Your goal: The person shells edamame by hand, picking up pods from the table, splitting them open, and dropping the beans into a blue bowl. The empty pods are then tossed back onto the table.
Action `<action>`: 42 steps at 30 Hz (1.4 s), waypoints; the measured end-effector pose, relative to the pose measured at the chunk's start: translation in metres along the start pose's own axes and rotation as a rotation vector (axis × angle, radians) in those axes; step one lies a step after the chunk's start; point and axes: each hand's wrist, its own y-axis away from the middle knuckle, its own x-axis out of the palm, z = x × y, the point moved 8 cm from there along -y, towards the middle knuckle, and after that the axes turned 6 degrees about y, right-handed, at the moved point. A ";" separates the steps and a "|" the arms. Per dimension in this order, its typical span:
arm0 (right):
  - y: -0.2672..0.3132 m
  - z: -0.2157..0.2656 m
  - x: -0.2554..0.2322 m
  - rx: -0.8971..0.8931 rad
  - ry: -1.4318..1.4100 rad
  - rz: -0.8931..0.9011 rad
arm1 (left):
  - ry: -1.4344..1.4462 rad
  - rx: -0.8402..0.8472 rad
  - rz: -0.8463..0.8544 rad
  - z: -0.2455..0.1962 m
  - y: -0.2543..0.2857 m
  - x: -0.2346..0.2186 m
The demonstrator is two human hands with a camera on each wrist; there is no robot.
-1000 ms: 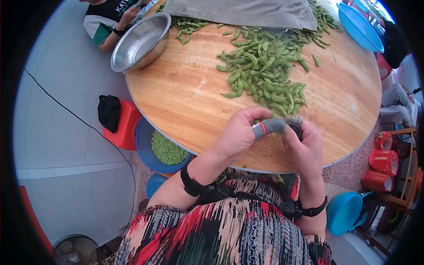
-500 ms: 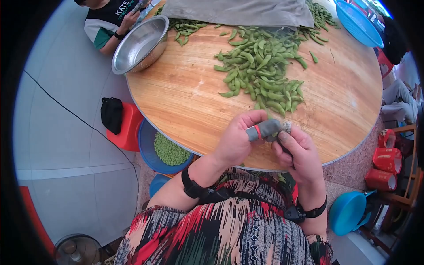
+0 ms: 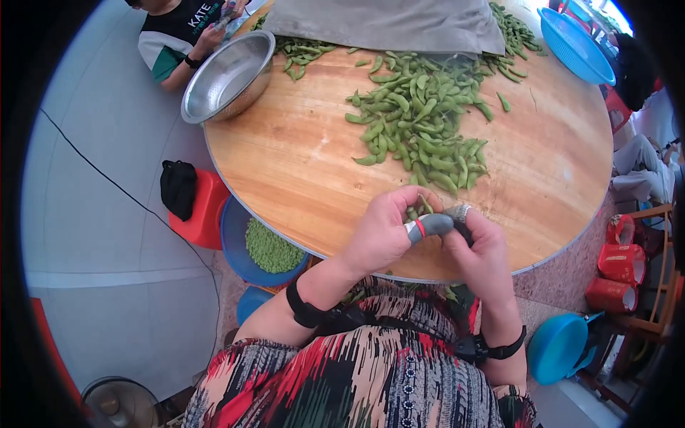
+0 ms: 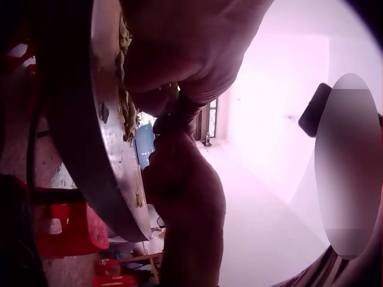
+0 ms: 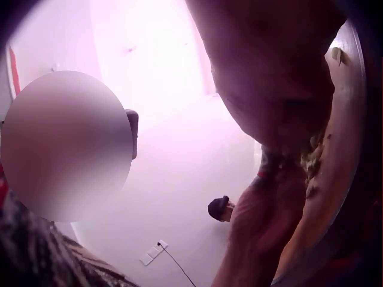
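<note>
Close over the near part of the round table, my left hand (image 3: 382, 228) holds green soybean pods (image 3: 421, 208) in its curled fingers. Its thumb wears a grey finger cover (image 3: 434, 225) with a red band. Facing it, my right hand (image 3: 484, 251) has its fingers curled in, thumb and fingertips right at the left thumb's tip. A grey knit cover (image 3: 458, 212) shows on a right finger. What the right fingertips pinch is hidden, so I cannot tell. Just beyond lies a heap of pods (image 3: 428, 107). Both wrist views show the hands dark, meeting beside the tabletop.
A metal colander (image 3: 232, 75) stands at the table's left edge, a blue basket (image 3: 576, 44) at the far right. Grey cloth (image 3: 385, 25) covers pods at the back. Below left, a blue basin (image 3: 235, 250) holds shelled beans, beside a red stool (image 3: 203, 210). Another person (image 3: 175, 43) sits far left.
The hands have stayed together, fingers shifting. Pods now show in the left hand's curled fingers, and the left thumb has swung across toward the right fingertips. The heap looks much the same.
</note>
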 end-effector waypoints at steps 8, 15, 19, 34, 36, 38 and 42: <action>0.010 -0.013 0.024 0.405 -0.895 0.356 | 0.189 -0.116 0.148 -0.004 0.008 0.000; -0.002 0.007 0.003 0.045 -0.190 0.014 | -0.089 0.053 0.036 -0.013 0.008 -0.003; 0.000 0.004 0.003 -0.016 -0.168 -0.089 | 0.192 -0.114 0.145 -0.001 0.011 -0.004; 0.028 -0.003 0.043 0.306 -0.959 0.400 | 0.590 -0.009 0.353 0.006 0.024 0.011; 0.025 -0.009 0.042 0.386 -1.044 0.315 | 0.692 -0.240 0.243 0.017 0.024 0.010; 0.023 -0.016 0.041 0.403 -0.979 0.256 | 0.588 -0.185 0.195 0.008 0.021 0.016; 0.016 0.007 0.013 -0.027 -0.019 -0.012 | 0.351 -0.086 0.107 0.018 0.012 0.006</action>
